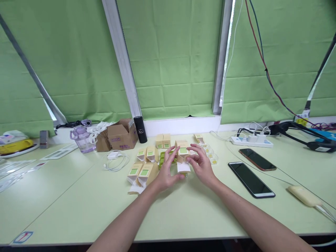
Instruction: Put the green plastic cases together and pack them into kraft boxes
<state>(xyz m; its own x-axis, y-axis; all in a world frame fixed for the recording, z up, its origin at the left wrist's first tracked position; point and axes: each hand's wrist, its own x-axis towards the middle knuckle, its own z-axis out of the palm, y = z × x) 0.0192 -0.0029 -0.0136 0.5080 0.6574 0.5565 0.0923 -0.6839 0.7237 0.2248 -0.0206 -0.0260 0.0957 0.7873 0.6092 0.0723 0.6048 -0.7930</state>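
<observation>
Between my hands is a small tan cardboard box with a green label window; its white end flap hangs down towards me. My left hand grips the box's left side with its fingertips, its thumb low beside the flap. On the other side my right hand has thumb and finger closed at the box's right edge. Green plastic pieces lie just behind my left fingers, partly hidden. Clear rounded cups with yellow centres sit beyond my right hand.
Several similar boxes stand left of my hands, some with open ends. Two phones lie to the right, near a power strip. At the back are a brown carton, a black cylinder and a purple bottle.
</observation>
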